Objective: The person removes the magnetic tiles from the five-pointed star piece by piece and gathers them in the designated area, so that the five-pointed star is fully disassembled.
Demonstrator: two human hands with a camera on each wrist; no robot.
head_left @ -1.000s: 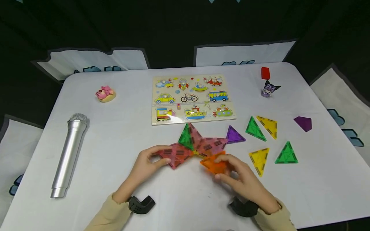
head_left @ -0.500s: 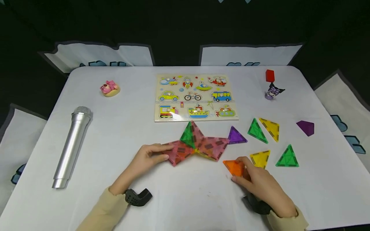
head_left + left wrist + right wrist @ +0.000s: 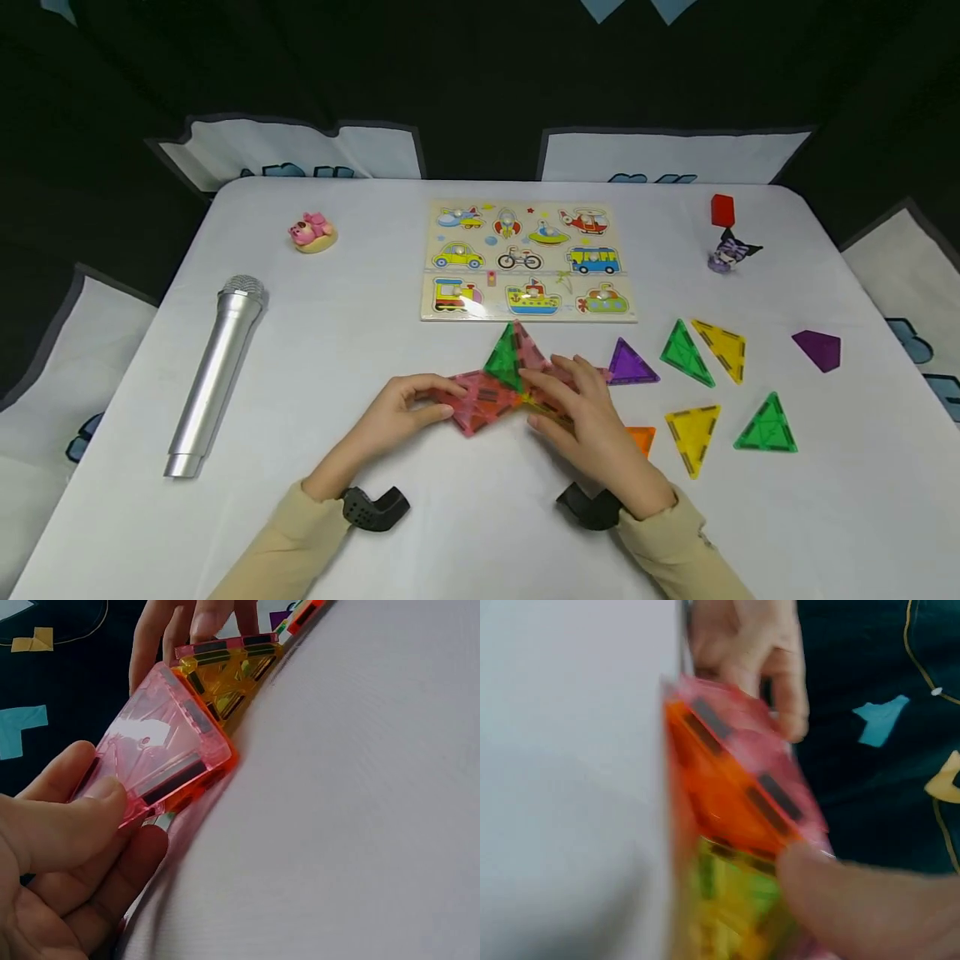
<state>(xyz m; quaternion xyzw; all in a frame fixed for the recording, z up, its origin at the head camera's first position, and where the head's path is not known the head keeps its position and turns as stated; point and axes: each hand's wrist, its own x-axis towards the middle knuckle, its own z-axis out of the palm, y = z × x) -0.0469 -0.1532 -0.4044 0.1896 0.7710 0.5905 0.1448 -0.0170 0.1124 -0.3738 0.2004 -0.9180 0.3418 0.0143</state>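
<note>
Pink, green, orange and yellow magnetic tiles are joined into a pointed, star-like shape in front of the puzzle board. My left hand pinches its left pink tile, thumb on the face and fingers behind. Over the right part, my right hand has its thumb at the near side and fingers bent over the top. An orange layer backs the pink in the right wrist view, with the right thumb at its edge. A loose orange tile lies beside the right hand, partly hidden by it.
Right of the shape lie a purple triangle, green triangles, yellow triangles and a dark purple piece. The vehicle puzzle board lies behind. A silver microphone lies left; small figurines stand farther back.
My right hand drew the orange tile away to the right, let go of it on the table, then came back left onto the joined shape. My left hand keeps its grip.
</note>
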